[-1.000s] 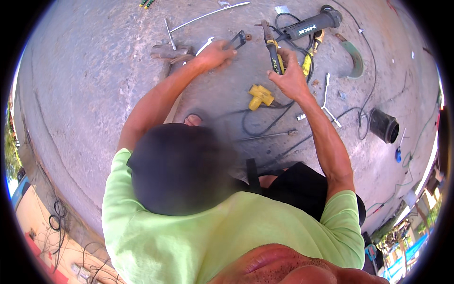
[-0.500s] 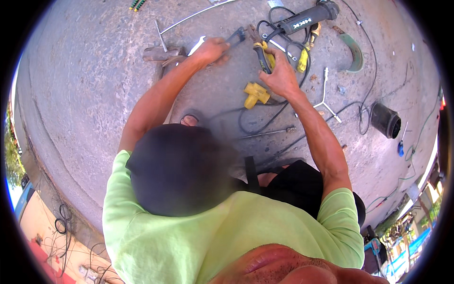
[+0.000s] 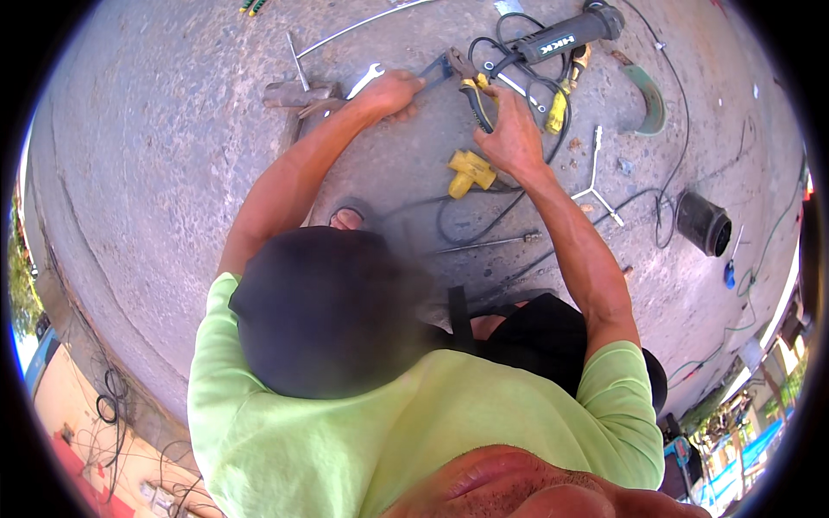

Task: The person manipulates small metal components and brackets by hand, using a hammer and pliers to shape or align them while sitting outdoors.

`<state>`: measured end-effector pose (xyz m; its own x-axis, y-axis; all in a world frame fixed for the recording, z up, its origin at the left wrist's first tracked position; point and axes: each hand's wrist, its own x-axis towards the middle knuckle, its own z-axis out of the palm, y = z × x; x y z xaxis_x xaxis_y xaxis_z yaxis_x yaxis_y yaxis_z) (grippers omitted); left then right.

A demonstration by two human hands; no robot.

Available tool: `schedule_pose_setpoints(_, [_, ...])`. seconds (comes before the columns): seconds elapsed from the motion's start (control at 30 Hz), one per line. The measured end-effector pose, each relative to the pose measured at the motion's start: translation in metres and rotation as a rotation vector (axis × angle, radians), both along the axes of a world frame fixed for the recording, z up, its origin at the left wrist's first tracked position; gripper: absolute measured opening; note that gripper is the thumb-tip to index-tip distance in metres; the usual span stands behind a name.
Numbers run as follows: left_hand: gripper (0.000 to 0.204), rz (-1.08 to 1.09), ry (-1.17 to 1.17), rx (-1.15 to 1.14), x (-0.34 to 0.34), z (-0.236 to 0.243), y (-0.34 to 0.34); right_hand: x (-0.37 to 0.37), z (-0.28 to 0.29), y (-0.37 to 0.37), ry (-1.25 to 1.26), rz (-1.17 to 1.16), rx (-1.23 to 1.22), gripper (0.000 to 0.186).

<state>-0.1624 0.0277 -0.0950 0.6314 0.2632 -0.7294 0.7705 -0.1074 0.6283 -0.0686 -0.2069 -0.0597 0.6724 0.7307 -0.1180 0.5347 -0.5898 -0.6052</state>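
My left hand is closed around one end of a thin, dark flat strip, whose other end points right. My right hand grips pliers with black and yellow handles. The rusty jaws of the pliers are right at the strip's free end; whether they bite on it I cannot tell. Just left of my left hand, an open-ended wrench lies on the ground. Below the pliers sits a yellow multi-way plug adapter.
At the upper right lies an angle grinder with its black cord looping round. Near it are a yellow-handled tool, a curved green metal piece and a Y-shaped wrench. A hammer is at upper left, a black cylinder at right.
The strip's free end and the plier jaws have come together, with the strip shifting slightly right. Both hands keep their holds, and the arms have barely moved.
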Motion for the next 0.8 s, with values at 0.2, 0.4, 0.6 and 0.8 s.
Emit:
schedule_pose_setpoints(0.2, [0.037, -0.071, -0.014, 0.046, 0.000, -0.006, 0.002, -0.002, -0.003, 0.004, 0.023, -0.021, -0.031, 0.062])
schedule_pose_setpoints(0.4, [0.040, -0.177, 0.017, 0.138, 0.002, 0.004, -0.001, 0.000, 0.001, 0.006, 0.017, -0.009, -0.056, 0.063])
schedule_pose_setpoints(0.6, [0.044, -0.273, 0.036, 0.194, 0.004, 0.003, -0.003, 0.001, 0.005, 0.008, -0.023, -0.018, -0.086, 0.080])
schedule_pose_setpoints(0.8, [0.052, -0.542, -0.013, 0.545, 0.002, -0.009, -0.008, 0.005, 0.011, 0.012, -0.007, 0.056, -0.277, 0.091])
